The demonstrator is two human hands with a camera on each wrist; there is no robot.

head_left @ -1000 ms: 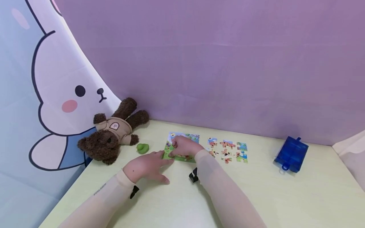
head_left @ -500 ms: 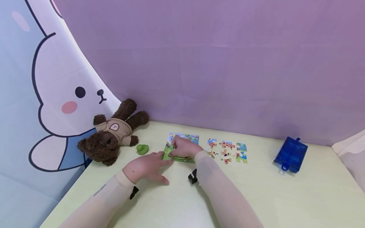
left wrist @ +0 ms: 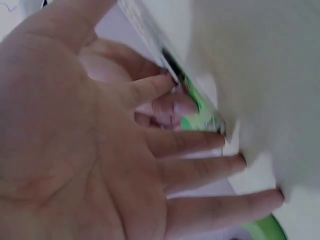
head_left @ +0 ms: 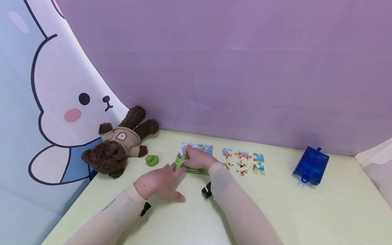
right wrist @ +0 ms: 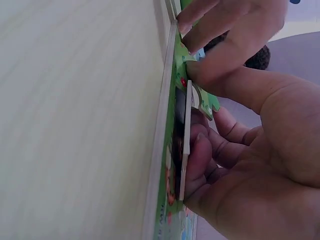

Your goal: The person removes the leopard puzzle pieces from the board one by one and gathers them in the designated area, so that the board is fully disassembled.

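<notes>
In the head view my left hand (head_left: 159,182) lies spread at the lower left corner of a colourful jigsaw board (head_left: 200,145), fingertips at its edge. The left wrist view has its fingers (left wrist: 200,175) straight and apart. My right hand (head_left: 198,159) is over the left part of the board, fingers curled. In the right wrist view the thumb and curled fingers pinch a small green jigsaw piece (right wrist: 206,102) just above the board. Another flat piece, edge-on (right wrist: 186,145), stands tilted over a dark gap in the board, against the curled fingers.
Loose jigsaw pieces (head_left: 242,165) lie in rows right of the board. A green toy duck (head_left: 152,160) sits left of it, near a brown teddy bear (head_left: 114,153) lying down. A blue translucent box (head_left: 312,166) stands far right. A purple cloth (head_left: 229,85) hangs behind.
My left hand has shifted slightly, its thumb a little right and lower. The right hand keeps its place over the board. The whole view has drifted slightly left.
</notes>
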